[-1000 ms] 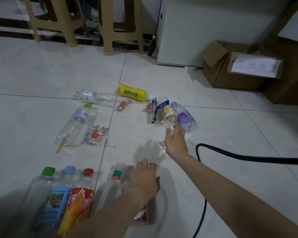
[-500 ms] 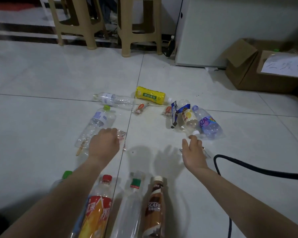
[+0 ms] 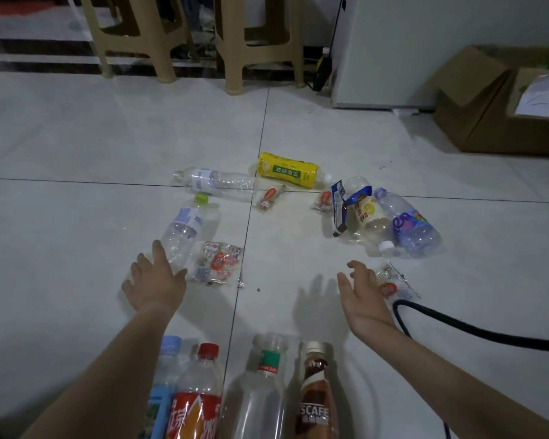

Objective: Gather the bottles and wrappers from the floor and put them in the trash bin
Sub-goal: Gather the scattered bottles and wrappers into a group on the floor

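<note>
A flat clear plastic wrapper with red print (image 3: 217, 263) lies on the pale tiled floor (image 3: 76, 217) just right of the left hand (image 3: 154, 282), whose fingers (image 3: 158, 248) are spread and empty. A clear green-capped plastic bottle (image 3: 187, 226) lies just beyond them. A small crumpled clear wrapper (image 3: 393, 285) sits beside the right hand (image 3: 363, 299), its fingers (image 3: 360, 269) loosely open and empty.

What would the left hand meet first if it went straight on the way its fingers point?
Probably the clear green-capped bottle: the left hand points at its base, the snack wrapper lying just right of that line. Hand height is unclear.
</note>
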